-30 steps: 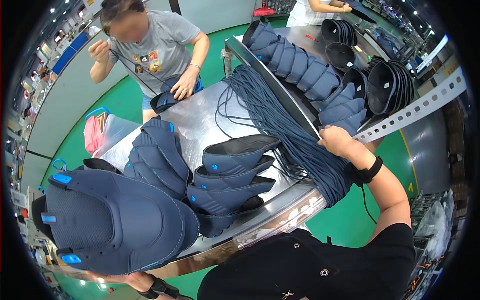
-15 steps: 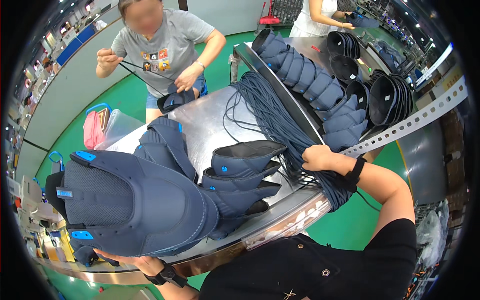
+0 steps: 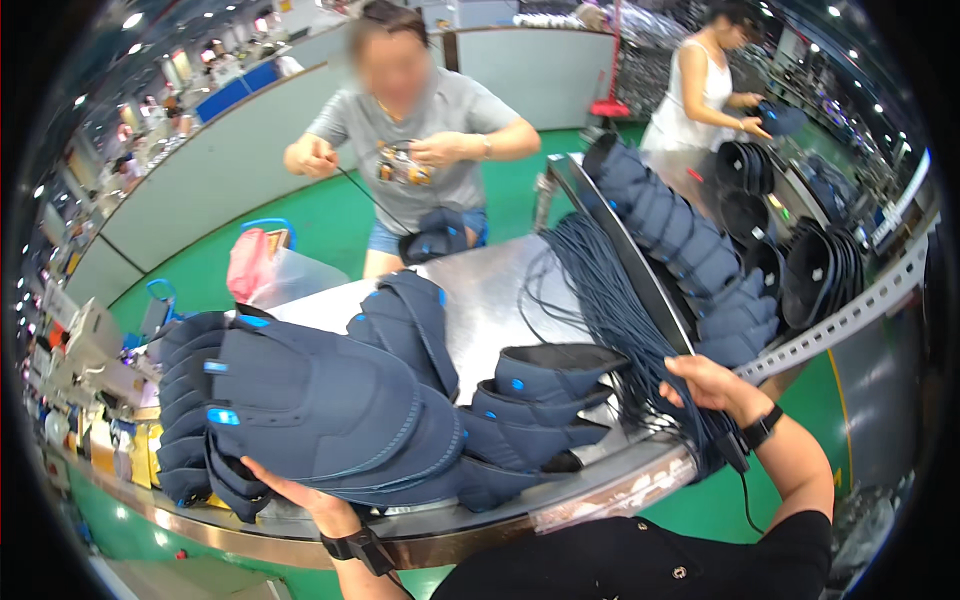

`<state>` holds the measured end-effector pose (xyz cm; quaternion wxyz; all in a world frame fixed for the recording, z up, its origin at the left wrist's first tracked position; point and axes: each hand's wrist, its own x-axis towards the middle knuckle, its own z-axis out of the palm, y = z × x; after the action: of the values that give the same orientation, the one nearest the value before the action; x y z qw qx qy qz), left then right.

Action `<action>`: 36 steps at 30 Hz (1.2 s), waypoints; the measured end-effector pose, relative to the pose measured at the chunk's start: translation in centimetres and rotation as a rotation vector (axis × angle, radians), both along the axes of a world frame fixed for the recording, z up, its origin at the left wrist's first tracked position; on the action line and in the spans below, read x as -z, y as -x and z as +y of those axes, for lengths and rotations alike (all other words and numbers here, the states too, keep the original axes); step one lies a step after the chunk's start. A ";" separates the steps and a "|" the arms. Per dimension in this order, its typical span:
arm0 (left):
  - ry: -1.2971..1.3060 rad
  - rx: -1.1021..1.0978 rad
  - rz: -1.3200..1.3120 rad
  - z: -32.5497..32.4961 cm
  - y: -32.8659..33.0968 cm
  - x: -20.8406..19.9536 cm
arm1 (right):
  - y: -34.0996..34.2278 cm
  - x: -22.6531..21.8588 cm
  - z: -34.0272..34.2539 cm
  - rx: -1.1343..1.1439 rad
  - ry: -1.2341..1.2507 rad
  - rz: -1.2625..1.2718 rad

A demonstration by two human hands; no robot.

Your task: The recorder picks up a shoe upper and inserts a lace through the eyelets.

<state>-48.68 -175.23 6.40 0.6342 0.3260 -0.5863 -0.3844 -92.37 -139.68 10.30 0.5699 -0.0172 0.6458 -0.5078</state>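
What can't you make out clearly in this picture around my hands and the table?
All in the head view:
- Left hand: most fingers hidden behind the shoe part.
- Right hand: over the laces, but too blurred to tell whether its fingers pinch one.
- Black shirt: cut off by the lower edge.
- Dark piece with the far co-worker: too small and distant to identify.
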 end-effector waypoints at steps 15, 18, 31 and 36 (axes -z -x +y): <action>-0.518 0.707 0.949 -0.1 0.7 -3.0 | -3.6 -0.2 -0.9 -0.244 -0.009 0.252; -0.536 0.658 0.959 0.0 1.1 -3.2 | -3.7 -0.3 -0.9 -0.297 -0.018 0.272; -0.564 0.674 0.946 -0.2 0.7 -3.0 | -5.6 -1.1 -0.4 -0.371 -0.055 0.323; -0.588 0.573 0.937 0.1 1.1 -3.4 | -5.6 -1.8 0.1 -0.438 0.039 0.221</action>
<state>-49.78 -175.11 9.79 0.5795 0.1134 -0.1794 -0.7868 -86.75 -139.60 12.15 0.5919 -0.2233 0.6750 -0.3798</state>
